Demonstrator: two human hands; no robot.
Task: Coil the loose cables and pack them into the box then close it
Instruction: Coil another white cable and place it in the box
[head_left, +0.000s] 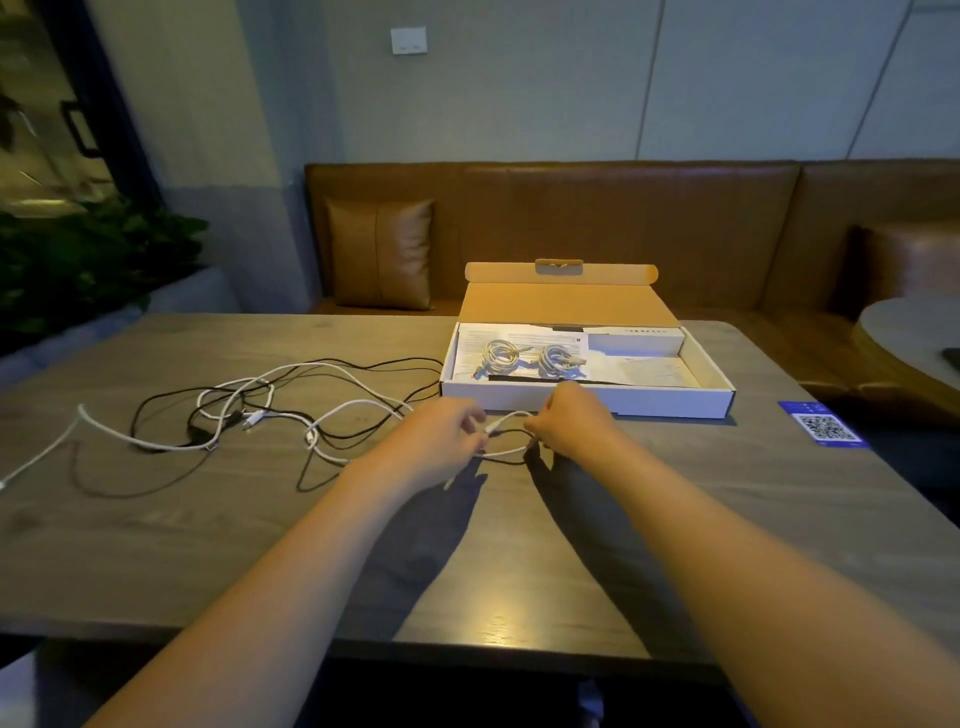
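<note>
I look down over a wooden table with both bare forearms reaching away from me. At the far left, beyond the table, stands a dark leafy plant. On the left half of the tabletop lies a loose tangle of cables — a white cable looping through a thin black cable, the two crossing each other several times and trailing toward the middle. One white end runs off toward the near left edge.

At the centre, my left hand has its fingers curled, pinching a stretch of white cable. Just to its right, my right hand is curled the same way, gripping the same short loop where white and black strands run together between the two hands. Both hands hover just above the table, right in front of the box.

The cardboard box sits just beyond my hands, at the far centre-right of the table, its lid standing open toward the far side. Inside, on printed paper, lie two coiled cables — side by side in the left half of the box.

Near the right edge of the table lies a blue card with a QR code. Behind the table runs a brown leather bench with a matching cushion on its left.
</note>
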